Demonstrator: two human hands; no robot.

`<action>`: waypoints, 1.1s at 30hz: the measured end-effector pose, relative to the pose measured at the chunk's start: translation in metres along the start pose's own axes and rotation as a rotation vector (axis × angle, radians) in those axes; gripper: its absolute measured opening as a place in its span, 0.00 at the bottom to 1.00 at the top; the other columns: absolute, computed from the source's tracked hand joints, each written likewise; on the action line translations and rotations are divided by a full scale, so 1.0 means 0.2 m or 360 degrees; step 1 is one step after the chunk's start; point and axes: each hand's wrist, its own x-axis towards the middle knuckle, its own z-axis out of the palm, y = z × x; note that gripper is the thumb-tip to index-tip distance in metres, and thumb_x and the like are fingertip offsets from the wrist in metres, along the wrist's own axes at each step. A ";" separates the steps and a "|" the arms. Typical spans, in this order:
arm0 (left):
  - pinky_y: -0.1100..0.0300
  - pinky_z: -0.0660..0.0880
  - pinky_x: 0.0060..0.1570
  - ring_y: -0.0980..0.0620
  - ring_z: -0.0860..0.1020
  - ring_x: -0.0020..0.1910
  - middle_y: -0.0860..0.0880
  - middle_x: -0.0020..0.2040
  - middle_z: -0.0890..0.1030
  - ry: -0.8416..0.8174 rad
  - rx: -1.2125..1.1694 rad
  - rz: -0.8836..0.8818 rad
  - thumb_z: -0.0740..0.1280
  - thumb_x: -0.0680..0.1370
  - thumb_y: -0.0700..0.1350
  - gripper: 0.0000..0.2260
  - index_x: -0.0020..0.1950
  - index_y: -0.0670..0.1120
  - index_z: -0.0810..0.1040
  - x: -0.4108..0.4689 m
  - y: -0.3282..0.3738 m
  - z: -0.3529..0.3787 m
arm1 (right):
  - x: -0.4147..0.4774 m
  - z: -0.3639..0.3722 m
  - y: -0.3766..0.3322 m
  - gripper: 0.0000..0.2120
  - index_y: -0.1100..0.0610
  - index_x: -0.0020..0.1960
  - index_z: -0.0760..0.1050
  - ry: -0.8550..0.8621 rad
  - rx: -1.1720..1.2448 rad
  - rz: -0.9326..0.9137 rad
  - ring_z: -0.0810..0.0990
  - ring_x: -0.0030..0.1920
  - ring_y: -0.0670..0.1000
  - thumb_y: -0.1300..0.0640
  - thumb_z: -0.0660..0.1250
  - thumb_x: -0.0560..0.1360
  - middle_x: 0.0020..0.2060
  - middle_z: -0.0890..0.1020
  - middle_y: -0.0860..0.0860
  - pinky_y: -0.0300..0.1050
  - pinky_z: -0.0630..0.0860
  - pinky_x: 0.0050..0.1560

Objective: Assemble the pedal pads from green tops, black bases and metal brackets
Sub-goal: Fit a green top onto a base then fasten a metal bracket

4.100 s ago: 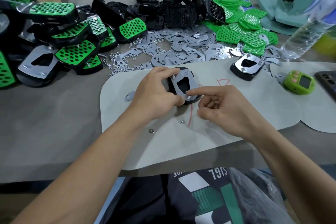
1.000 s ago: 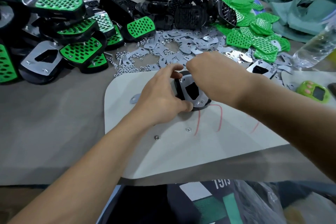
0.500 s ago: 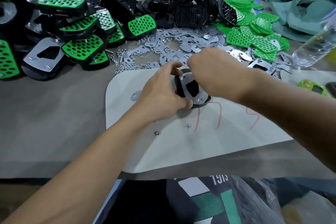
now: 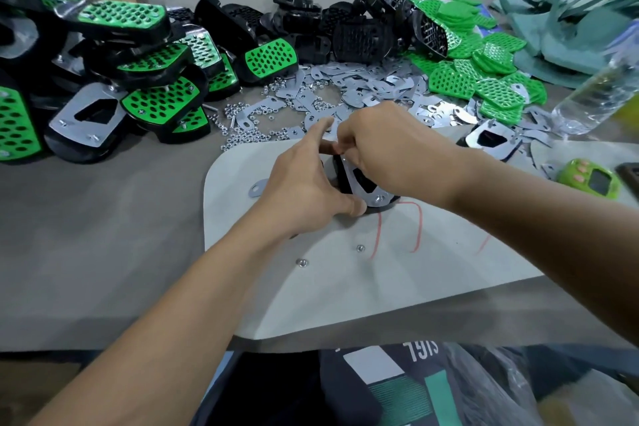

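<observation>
Pedal pad [image 4: 367, 191] btwn hands: L [image 4: 304, 190] grips edge, R [image 4: 387, 145] pinches top.

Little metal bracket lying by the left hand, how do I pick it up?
Pinch the little metal bracket across its long edges, coming from above and from the left. It lies flat and thin on the pale mat, so nothing sticks up, and the left hand gripping the pedal pad crowds its right end.

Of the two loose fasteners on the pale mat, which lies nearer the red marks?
The right-hand fastener, close beside a red mark; the other fastener lies farther left.
</observation>
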 end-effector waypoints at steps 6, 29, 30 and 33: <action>0.61 0.72 0.39 0.49 0.79 0.47 0.56 0.47 0.80 0.0026 -0.0029 -0.0041 0.83 0.59 0.43 0.51 0.78 0.61 0.64 0.02 0.00 0.00 | -0.01 0.01 -0.14 0.08 0.58 0.55 0.74 -0.0054 -0.0407 -0.0114 0.79 0.54 0.60 0.62 0.59 0.79 0.53 0.78 0.57 0.50 0.66 0.43; 0.59 0.78 0.42 0.57 0.79 0.41 0.63 0.39 0.81 0.0078 -0.0108 -0.0002 0.81 0.53 0.42 0.38 0.60 0.61 0.76 0.02 0.00 0.01 | 0.00 0.04 -0.18 0.07 0.54 0.46 0.66 -0.0008 -0.0393 0.0025 0.81 0.51 0.62 0.63 0.63 0.75 0.52 0.81 0.58 0.50 0.66 0.42; 0.58 0.79 0.42 0.58 0.79 0.41 0.63 0.41 0.82 0.0078 -0.0108 0.0000 0.80 0.52 0.44 0.37 0.59 0.60 0.76 0.02 0.00 0.02 | 0.00 0.04 -0.18 0.07 0.54 0.47 0.66 -0.0023 -0.0448 0.0025 0.81 0.51 0.61 0.63 0.63 0.75 0.51 0.81 0.58 0.50 0.66 0.41; 0.60 0.78 0.40 0.62 0.79 0.43 0.62 0.43 0.81 0.0065 -0.0074 -0.0029 0.79 0.52 0.45 0.34 0.56 0.60 0.75 0.02 0.02 0.01 | 0.01 0.04 -0.19 0.07 0.55 0.46 0.65 -0.0036 -0.0544 0.0013 0.80 0.49 0.60 0.63 0.63 0.75 0.50 0.81 0.57 0.49 0.66 0.40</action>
